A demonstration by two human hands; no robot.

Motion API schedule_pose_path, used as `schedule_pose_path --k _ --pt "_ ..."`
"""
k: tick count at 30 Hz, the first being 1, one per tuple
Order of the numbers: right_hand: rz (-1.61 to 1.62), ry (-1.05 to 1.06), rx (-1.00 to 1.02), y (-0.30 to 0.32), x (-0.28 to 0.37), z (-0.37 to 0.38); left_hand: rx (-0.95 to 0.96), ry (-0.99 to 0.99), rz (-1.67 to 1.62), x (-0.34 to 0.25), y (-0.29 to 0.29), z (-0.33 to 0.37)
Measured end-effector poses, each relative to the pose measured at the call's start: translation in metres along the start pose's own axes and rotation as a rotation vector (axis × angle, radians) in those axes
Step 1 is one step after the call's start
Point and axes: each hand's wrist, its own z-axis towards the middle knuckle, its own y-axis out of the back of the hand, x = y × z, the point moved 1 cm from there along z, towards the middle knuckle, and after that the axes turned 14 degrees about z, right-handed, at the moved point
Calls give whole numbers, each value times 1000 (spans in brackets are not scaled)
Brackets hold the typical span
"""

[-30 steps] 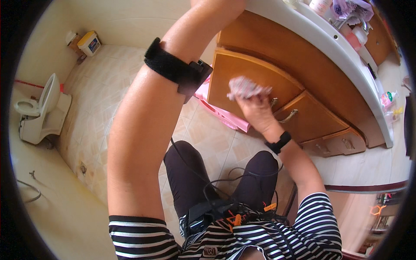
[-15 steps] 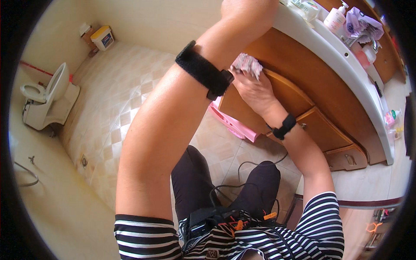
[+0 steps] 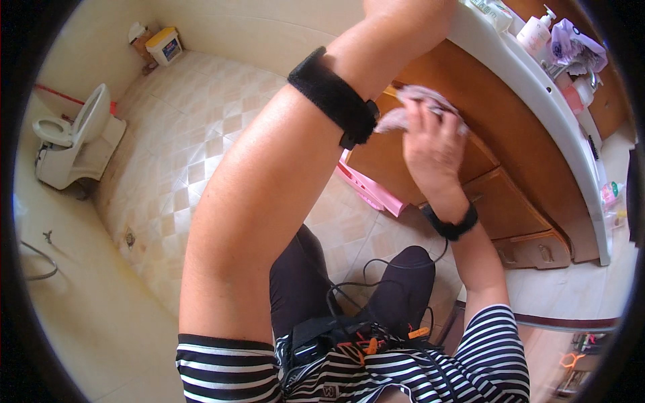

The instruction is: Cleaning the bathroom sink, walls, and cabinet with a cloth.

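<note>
Pinkish-grey cloth (image 3: 416, 107) was bunched against the front of the wooden cabinet (image 3: 500, 144), just under the white countertop (image 3: 537, 87). Right hand (image 3: 433, 144) was flat on the cloth, back of the hand toward the camera, fingers (image 3: 420, 117) extended upward and close together, pressing it onto the wood. Cloth stuck out above the fingertips and to the left of the hand, toward the other arm's wristband; the part under the palm was hidden. Black band sat on the right wrist.

Left forearm crossed the frame diagonally from lower left to top centre, black wristband (image 3: 334, 97) near the top. Left hand was out of view past the top edge, so could not tell its finger state.

Cabinet had drawer fronts (image 3: 510, 211) below and to the right of the right hand, lowest one with a metal handle. Pink plastic item (image 3: 369, 188) leaned on the tiled floor (image 3: 188, 134) at the cabinet base, just left of the right wrist. On the countertop: white pump bottle (image 3: 535, 30) and a purple patterned bag (image 3: 571, 47) beside it.

White toilet (image 3: 70, 144) stood far left, well apart from the cabinet. Small yellow-lidded box (image 3: 164, 46) sat against the far wall. Person wore a striped top and dark trousers, cables running across the lap.
</note>
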Motion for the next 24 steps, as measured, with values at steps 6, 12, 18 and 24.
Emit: schedule_pose_path --k 6,12,18,24 --pt "-56 -178 -51 51 -65 -75 79 18 -14 5 13 -2" --pt "-55 -235 -188 40 -97 -123 -4 1 15 6 9 -2" --pt "-13 -197 -300 8 -69 -83 -43 -31 18 6 8 -2" --pt "121 -109 -295 0 -24 -32 1 -12 11 7 11 -5"
